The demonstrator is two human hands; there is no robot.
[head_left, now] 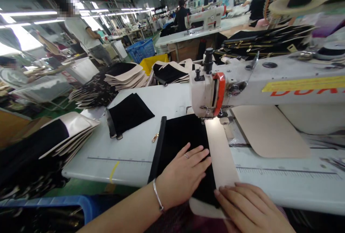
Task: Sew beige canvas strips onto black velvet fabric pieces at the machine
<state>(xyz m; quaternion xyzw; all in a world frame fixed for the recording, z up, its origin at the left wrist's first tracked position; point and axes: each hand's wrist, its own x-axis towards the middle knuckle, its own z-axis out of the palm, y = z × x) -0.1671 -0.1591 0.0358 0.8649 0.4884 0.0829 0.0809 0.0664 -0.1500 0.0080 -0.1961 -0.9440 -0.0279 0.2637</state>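
Flat on a black fabric panel (180, 132) lies my left hand (185, 170), its fingers stretched out. The panel rests over a cream piece (222, 154), and their shared edge runs up to the needle area of the sewing machine (206, 100). At the near end of that edge is my right hand (246, 206), fingers extended over the cream piece with the thumb side by the black panel's corner; the thumb is hidden. A dark zipper strip with a gold zipper pull (155, 138) borders the panel's left side.
Black folded pieces (130, 112) lie on the white table (129, 150). Stacks of cream-and-black panels (126, 73) stand at the left and behind. A larger cream panel (269, 132) lies under the machine arm. A blue bin (88, 208) is at lower left. Other people work farther back.
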